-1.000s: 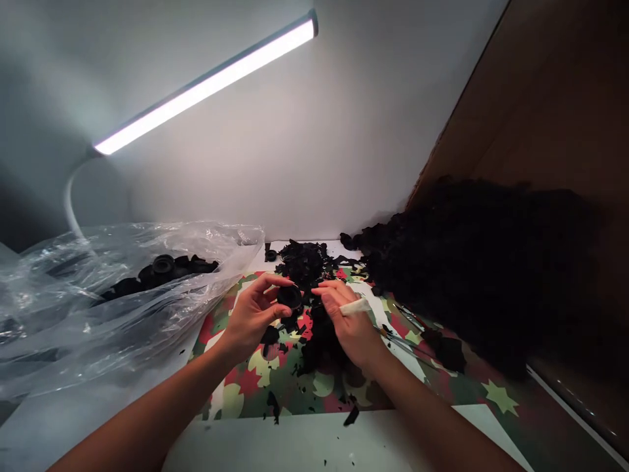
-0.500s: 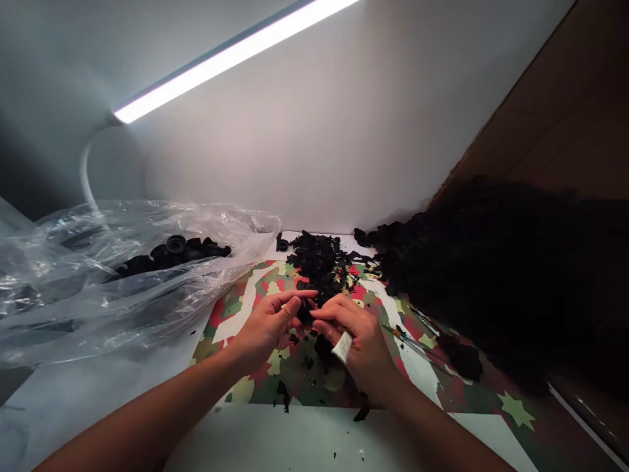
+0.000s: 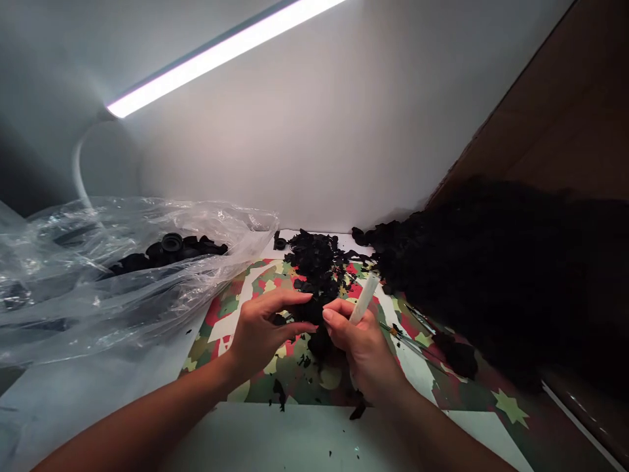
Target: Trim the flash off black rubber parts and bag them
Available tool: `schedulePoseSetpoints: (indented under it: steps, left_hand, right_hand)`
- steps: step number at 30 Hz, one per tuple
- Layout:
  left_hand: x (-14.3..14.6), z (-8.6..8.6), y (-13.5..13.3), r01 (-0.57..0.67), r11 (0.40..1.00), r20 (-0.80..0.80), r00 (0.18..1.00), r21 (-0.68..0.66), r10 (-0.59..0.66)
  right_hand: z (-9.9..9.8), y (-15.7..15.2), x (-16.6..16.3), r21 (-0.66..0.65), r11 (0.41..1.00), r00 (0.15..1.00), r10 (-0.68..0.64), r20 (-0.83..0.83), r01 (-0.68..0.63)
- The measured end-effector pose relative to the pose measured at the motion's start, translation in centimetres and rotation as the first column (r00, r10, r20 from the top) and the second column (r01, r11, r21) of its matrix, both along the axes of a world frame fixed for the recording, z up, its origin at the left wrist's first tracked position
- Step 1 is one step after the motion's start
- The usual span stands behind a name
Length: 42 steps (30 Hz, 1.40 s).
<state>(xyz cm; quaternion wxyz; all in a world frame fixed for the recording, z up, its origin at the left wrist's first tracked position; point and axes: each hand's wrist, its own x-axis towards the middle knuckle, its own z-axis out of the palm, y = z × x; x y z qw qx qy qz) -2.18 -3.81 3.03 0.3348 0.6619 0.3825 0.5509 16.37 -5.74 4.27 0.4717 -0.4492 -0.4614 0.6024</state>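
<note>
My left hand pinches a small round black part between thumb and fingers, over a star-patterned mat. My right hand is closed round a tool with a white handle that sticks up and away; its fingertips meet the black part. A heap of black trimmings lies just beyond both hands, and more scraps lie under them.
A clear plastic bag holding several black round parts lies at the left. A big dark pile fills the right side by a brown panel. A lit lamp bar hangs overhead. Thin metal tools lie right of my hand.
The white handle has swung from pointing down toward me to pointing up and away. My hands stay together on the black part; the view has dropped a little.
</note>
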Motion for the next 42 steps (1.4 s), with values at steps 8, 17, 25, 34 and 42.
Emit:
schedulePoseSetpoints:
  steps: [8, 17, 25, 34, 42]
  left_hand:
    - [0.1, 0.2, 0.1, 0.138, 0.960, 0.192, 0.977, -0.243, -0.092]
    - [0.4, 0.4, -0.2, 0.124, 0.930, -0.009, 0.991, -0.346, -0.136]
    - [1.3, 1.0, -0.5, 0.143, 0.917, -0.061, 0.982, -0.374, -0.178]
    - [1.8, 1.9, -0.4, 0.092, 0.947, -0.193, 0.968, -0.309, -0.157]
    - [1.7, 1.1, -0.2, 0.091, 0.987, -0.238, 0.964, -0.132, -0.121]
  right_hand:
    - [-0.1, 0.4, 0.6, -0.050, 0.989, 0.990, 0.138, -0.021, -0.139]
    - [0.6, 0.1, 0.4, 0.535, 0.834, 0.877, -0.153, 0.455, -0.132]
    - [0.1, 0.3, -0.5, 0.620, 0.783, 0.773, -0.368, 0.517, -0.043]
    - [-0.3, 0.7, -1.1, 0.648, 0.760, 0.736, -0.412, 0.537, -0.047]
    - [0.5, 0.3, -1.2, 0.565, 0.824, 0.749, -0.344, 0.566, -0.047]
